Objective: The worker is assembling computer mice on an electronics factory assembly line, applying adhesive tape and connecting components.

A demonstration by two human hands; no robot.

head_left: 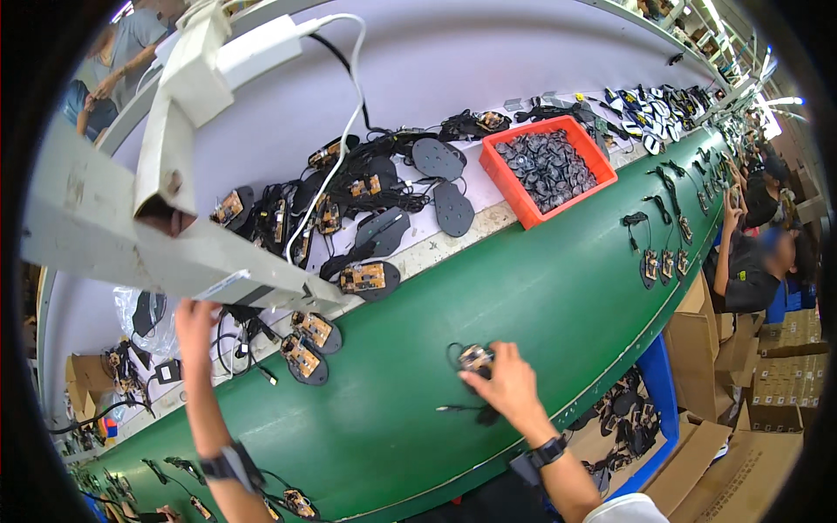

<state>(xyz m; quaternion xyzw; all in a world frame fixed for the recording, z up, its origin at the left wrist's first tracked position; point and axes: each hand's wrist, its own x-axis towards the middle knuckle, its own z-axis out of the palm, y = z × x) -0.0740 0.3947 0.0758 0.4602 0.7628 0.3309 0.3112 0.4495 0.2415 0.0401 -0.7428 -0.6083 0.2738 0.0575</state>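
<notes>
My right hand (508,383) is closed on a half-built computer mouse (475,358), a dark base with a tan circuit board on top, over the green conveyor belt (392,392). Its dark cable with a plug (453,408) trails on the belt just below. Further left, my left hand (196,329) is raised beside the white metal post (235,261); its fingers are too unclear at the post's edge to show what they hold. To its right, two mouse bases with circuit boards (302,359) sit at the belt's edge among black cables (244,327).
A red bin (501,170) of small dark parts stands on the ledge. Mouse bases and cables (379,231) pile up beside it. More boards with cables (667,260) lie along the belt. Below right are a blue bin (663,410) and cardboard boxes (741,462). Co-workers (754,270) stand at right.
</notes>
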